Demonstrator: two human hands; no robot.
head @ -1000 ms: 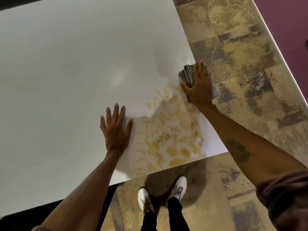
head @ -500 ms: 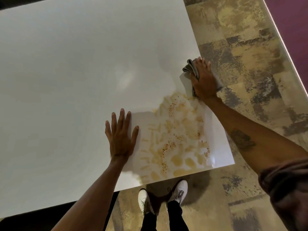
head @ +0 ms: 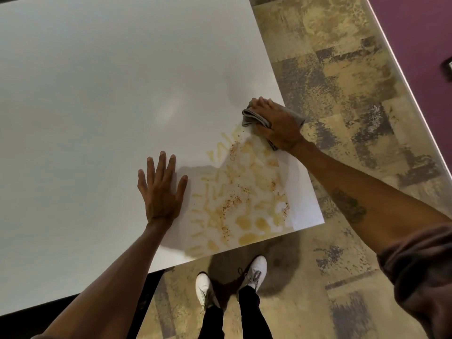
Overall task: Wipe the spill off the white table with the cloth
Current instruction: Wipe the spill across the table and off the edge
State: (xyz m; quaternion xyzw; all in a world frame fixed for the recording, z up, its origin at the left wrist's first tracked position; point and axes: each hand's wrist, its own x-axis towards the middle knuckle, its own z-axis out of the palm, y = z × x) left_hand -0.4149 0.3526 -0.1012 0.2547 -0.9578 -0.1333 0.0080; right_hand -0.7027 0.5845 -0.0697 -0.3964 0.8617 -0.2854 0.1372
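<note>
Surface: white bench (head: 97, 94) above patterned carpet | Spill (head: 239, 199): near right corner, smears unchanged over 1 s | Right hand (head: 278, 128): pressing grey cloth (head: 254, 118) at spill's far edge; barely shifted | Left hand (head: 160, 189): flat, fingers spread, empty | Status: spill still largely unwiped.

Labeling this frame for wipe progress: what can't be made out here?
- Head view: most of the cloth is hidden under the right hand; its soiling can't be told.
- White table: far and left sides cut off by the frame edge.
- Spill: what the liquid and its red specks are can't be told.
- Surface under the flat left hand is hidden.
</note>
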